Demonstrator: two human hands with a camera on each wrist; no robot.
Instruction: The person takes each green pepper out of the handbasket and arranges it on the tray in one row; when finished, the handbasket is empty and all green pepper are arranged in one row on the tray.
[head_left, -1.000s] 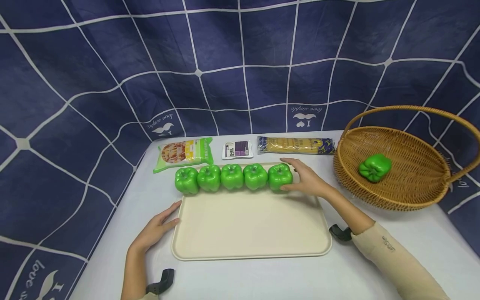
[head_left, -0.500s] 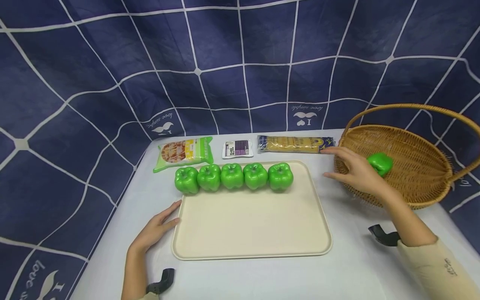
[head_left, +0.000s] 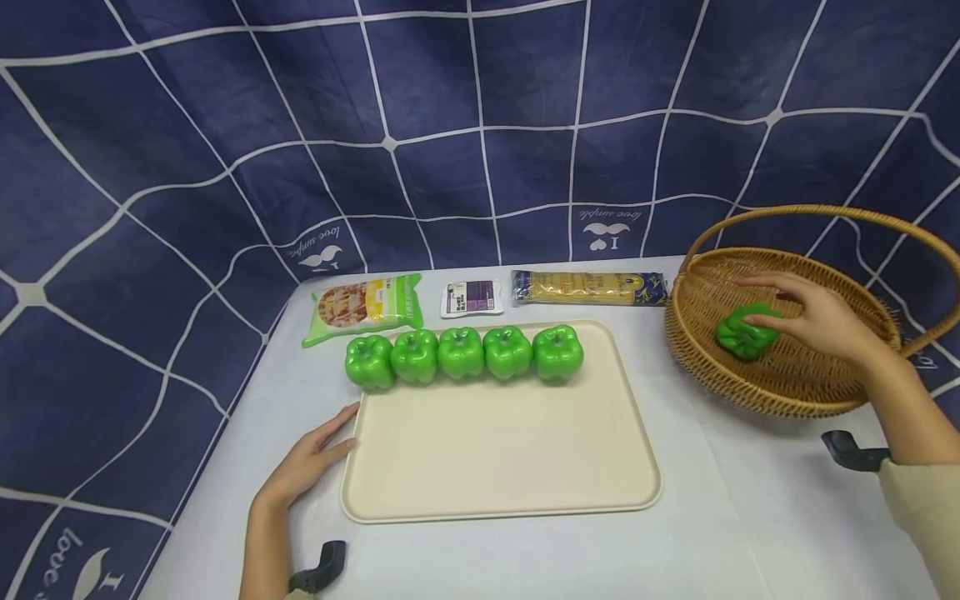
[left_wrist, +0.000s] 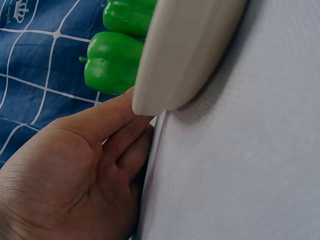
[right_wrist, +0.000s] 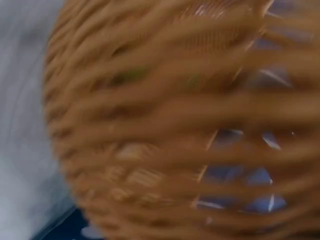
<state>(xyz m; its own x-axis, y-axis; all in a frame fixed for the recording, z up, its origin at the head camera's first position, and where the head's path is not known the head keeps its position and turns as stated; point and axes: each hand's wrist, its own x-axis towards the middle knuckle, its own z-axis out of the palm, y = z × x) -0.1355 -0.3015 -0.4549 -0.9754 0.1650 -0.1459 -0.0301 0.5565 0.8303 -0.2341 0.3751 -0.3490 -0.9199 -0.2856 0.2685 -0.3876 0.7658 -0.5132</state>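
Note:
My right hand point(head_left: 821, 321) reaches over the wicker basket point(head_left: 693, 367), its fingers spread apart around a green bell pepper point(head_left: 738, 335) that lies inside. The thumb overlaps the pepper in the head view; whether it touches cannot be told. Only the blurred basket weave point(right_wrist: 150, 115) fills most of the right wrist view, without the hand. My left hand point(head_left: 300, 467) rests by the left edge of a cream tray point(head_left: 502, 450), fingers extended against the rim. Several green bell peppers point(head_left: 461, 353) stand in a row along the tray's far side, the leftmost overlapping its corner.
Behind the tray lie a green food bag point(head_left: 363, 308), a small white-and-purple packet point(head_left: 472, 298) and a long pack of noodles point(head_left: 588, 287). The basket's tall handle point(head_left: 825, 210) arches over it. A blue checked cloth point(head_left: 450, 100) hangs behind the white table.
My right hand has left the rightmost pepper on the tray and moved right, into the basket over the pepper there. The left hand stays at the tray's edge.

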